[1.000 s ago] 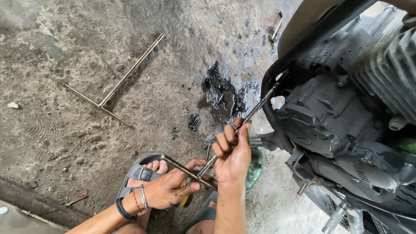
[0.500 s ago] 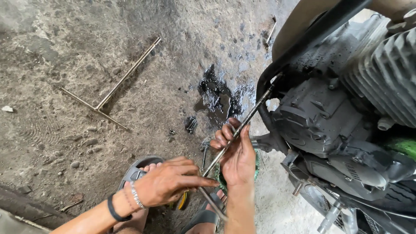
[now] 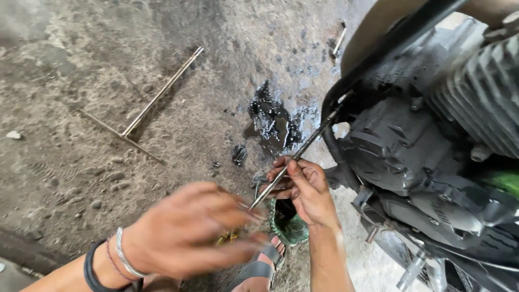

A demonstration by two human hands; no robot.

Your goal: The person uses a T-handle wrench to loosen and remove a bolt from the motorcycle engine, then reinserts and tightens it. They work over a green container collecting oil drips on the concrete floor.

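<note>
**Long steel wrench held against the underside of a motorcycle engine**

While the right hand [image 3: 303, 186] closes its fingers [image 3: 281, 162] around the long thin steel T-handle wrench [image 3: 303, 146], the rod runs slanting from the blurred fingertips of the left hand [image 3: 189, 232] up to the dark, oily underside of the black motorcycle engine [image 3: 400, 146]. The thumb and curled fingers of the right hand pinch the shaft about midway along its length; the grip is snug. The left hand is blurred with its fingers spread loosely near the lower end of the rod, and whether it has hold of the cross handle there cannot be told. It wears a black band and thin silver bangles [image 3: 111, 259] at the wrist.

The wrench's upper tip meets the engine just under the curved black frame tube [image 3: 389, 43], beside the grey finned cylinder [image 3: 476, 103] at the right edge of the view. Below the right hand sits a small green round container [image 3: 289, 224] on the rough grey concrete floor [image 3: 81, 81], just beside a foot in a grey strapped sandal [image 3: 259, 265]. A wet black oil patch [image 3: 270, 121] stains the floor near the middle, close to the engine. A second steel T-handle wrench [image 3: 146, 113] lies flat on the floor well apart, towards its upper left part.
</note>
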